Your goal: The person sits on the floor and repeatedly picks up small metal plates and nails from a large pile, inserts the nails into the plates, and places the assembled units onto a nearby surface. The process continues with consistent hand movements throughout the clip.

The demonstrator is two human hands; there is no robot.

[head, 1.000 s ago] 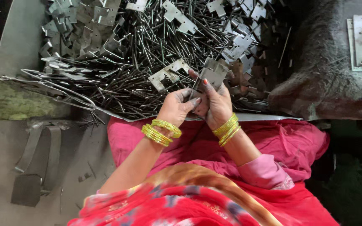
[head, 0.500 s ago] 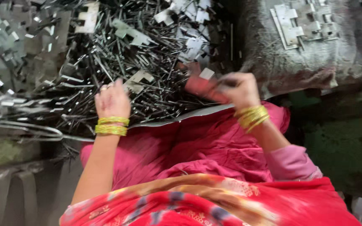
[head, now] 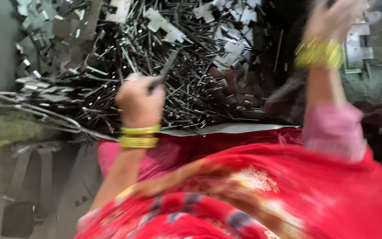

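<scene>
My left hand [head: 139, 102] is closed around a thin dark metal pin [head: 166, 68] that sticks up and to the right, just above a big heap of metal pins [head: 191, 88] mixed with flat hinge plates [head: 160, 22]. My right hand [head: 332, 17] is stretched out to the upper right, badly blurred, over a group of grey hinges [head: 368, 48] lying on a grey sack. Its fingers and anything in them are not readable. Both wrists wear yellow bangles, and pink and red cloth covers my lap.
The heap lies on a metal sheet whose near edge [head: 226, 129] touches my lap. More hinge plates [head: 45, 26] are piled at the upper left. A bent wire handle [head: 36, 110] and a dark strap [head: 23, 190] lie at the left on the grey floor.
My hands, together at the heap's middle a second ago, have parted. The right hand swung up and right to the hinges on the sack. The left hand picked up a pin.
</scene>
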